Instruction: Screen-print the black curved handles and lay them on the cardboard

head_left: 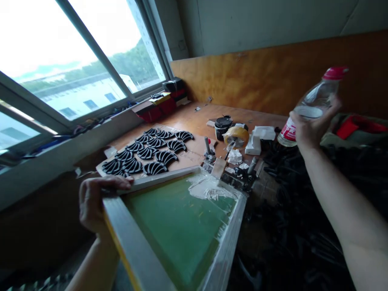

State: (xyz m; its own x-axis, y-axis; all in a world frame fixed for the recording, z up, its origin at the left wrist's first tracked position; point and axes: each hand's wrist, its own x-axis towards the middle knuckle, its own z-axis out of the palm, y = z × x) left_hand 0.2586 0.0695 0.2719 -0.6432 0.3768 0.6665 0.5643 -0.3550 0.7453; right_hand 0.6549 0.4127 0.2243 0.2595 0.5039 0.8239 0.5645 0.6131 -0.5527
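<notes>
My left hand is closed round the near-left corner of a screen printing frame. Green mesh fills the frame, with a white smear toward its far corner. The frame is tilted, its far edge by the clamp hardware on the bench. Out to the right, my right hand grips a clear plastic bottle with a red cap and a red-and-white label. The bottle leans, cap up and to the right, and a little liquid seems to sit at its bottom.
Several black fan-shaped pieces lie on a board at the left. Behind the frame stand a black tub, a tape roll and white blocks. Dark piled parts fill the right side. A window is at the left.
</notes>
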